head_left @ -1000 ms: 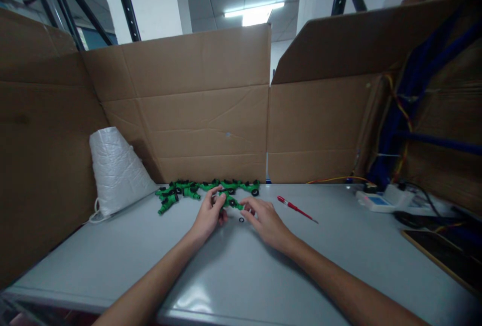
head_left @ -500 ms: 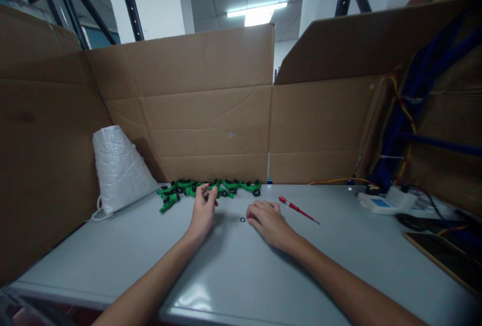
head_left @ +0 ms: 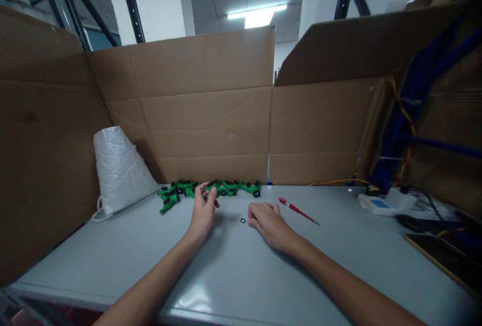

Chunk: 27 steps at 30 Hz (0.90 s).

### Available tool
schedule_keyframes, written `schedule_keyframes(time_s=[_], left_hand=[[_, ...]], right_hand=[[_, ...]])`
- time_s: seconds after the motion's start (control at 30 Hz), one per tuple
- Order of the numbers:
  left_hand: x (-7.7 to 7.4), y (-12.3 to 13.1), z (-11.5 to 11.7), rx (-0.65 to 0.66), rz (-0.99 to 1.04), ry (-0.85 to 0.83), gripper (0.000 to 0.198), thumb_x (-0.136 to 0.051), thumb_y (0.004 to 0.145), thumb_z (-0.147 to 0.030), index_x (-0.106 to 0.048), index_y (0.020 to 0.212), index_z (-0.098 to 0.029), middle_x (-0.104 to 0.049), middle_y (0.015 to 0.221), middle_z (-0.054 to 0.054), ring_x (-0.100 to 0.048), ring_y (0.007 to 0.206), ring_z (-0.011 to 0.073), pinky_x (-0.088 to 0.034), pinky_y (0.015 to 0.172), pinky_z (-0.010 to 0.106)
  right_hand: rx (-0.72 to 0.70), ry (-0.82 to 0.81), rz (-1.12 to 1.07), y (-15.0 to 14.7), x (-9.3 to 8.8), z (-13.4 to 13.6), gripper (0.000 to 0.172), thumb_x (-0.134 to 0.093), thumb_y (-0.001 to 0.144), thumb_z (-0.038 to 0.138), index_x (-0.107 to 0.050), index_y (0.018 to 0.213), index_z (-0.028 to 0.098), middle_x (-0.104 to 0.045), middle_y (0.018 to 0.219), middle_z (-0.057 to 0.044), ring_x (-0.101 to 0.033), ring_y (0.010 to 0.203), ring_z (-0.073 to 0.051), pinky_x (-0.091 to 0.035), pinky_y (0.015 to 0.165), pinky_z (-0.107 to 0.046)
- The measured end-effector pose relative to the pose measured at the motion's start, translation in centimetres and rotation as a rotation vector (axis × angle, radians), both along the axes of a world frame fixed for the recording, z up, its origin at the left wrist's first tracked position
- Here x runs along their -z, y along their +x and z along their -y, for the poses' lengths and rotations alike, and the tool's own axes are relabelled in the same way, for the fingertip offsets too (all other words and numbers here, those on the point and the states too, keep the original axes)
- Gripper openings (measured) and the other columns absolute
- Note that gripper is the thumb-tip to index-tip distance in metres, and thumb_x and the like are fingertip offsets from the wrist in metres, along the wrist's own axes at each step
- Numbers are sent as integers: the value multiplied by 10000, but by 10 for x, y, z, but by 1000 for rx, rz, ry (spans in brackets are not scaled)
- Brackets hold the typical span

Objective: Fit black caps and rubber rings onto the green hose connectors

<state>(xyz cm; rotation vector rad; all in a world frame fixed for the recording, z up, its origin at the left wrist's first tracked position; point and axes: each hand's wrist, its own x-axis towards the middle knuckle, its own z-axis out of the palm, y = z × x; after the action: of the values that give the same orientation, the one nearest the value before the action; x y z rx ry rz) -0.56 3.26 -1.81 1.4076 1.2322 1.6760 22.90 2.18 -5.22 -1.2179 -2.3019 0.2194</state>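
Note:
My left hand point(head_left: 204, 209) is raised above the table, just in front of a row of green toy-like parts with black pieces point(head_left: 234, 187). Its fingers are loosely curled and apart from the thumb, and I see nothing held between them. My right hand point(head_left: 266, 219) rests low on the tabletop with its fingers bent and together; whatever is under the fingertips is hidden. Close to the left of those fingertips lies a small black ring point(head_left: 243, 220). To the right of that hand is a red screwdriver point(head_left: 299, 211), its tip pointing toward the near right.
A white foil-like wrapped bundle point(head_left: 119, 170) stands at the back left. Cardboard walls point(head_left: 211, 120) enclose the table point(head_left: 226, 276). On the right are a power strip point(head_left: 380, 204), cables and a dark flat panel point(head_left: 444, 260) beside a blue metal post point(head_left: 395, 130).
My right hand has shifted very slightly to the right, away from the black ring. My left hand stays nearly in place.

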Motion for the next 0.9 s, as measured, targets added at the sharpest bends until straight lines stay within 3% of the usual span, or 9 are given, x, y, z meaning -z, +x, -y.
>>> schedule_keyframes(time_s=[0.13, 0.27, 0.53, 0.8, 0.9], left_hand=[[1, -1, -1, -13, -6, -6, 603, -656, 914, -643, -501, 1298, -204, -565, 789, -35, -570, 631, 144, -421, 574, 252], [4, -2, -3, -23, -5, -3, 597, -665, 910, -641, -518, 1287, -201, -553, 786, -38, -581, 633, 145, -424, 567, 250], [3, 0, -2, 21, -11, 1, 560, -658, 929, -610, -495, 1303, -227, -567, 876, -31, -642, 606, 126, -437, 568, 242], [2, 2, 3, 61, -35, -79, 544, -710, 873, -618, -521, 1211, -235, -602, 756, -43, -644, 649, 156, -405, 548, 218], [4, 3, 1, 45, -8, -116, 537, -736, 842, -618, -515, 1136, -228, -612, 729, -45, -593, 642, 145, -398, 546, 210]], right_hand=[[-58, -33, -39, -1, -3, 1, 71, -557, 1035, 196, -580, 974, 224, -697, 974, -36, -606, 962, -236, -367, 858, -354], [-131, -40, -129, -1, -3, -1, 87, -543, 1037, 172, -607, 1038, 231, -693, 1036, -52, -622, 1017, -237, -427, 890, -350], [-193, 42, -254, -4, -16, 3, 153, -488, 1061, 193, -581, 948, 234, -645, 988, -49, -613, 986, -234, -455, 882, -346], [-142, -74, -310, -9, -16, 9, 163, -409, 1081, 221, -521, 964, 245, -621, 853, 3, -604, 817, -200, -424, 762, -308], [-141, -48, -287, -9, -15, 9, 132, -429, 1081, 226, -521, 988, 241, -620, 908, -13, -599, 863, -207, -428, 789, -316]])
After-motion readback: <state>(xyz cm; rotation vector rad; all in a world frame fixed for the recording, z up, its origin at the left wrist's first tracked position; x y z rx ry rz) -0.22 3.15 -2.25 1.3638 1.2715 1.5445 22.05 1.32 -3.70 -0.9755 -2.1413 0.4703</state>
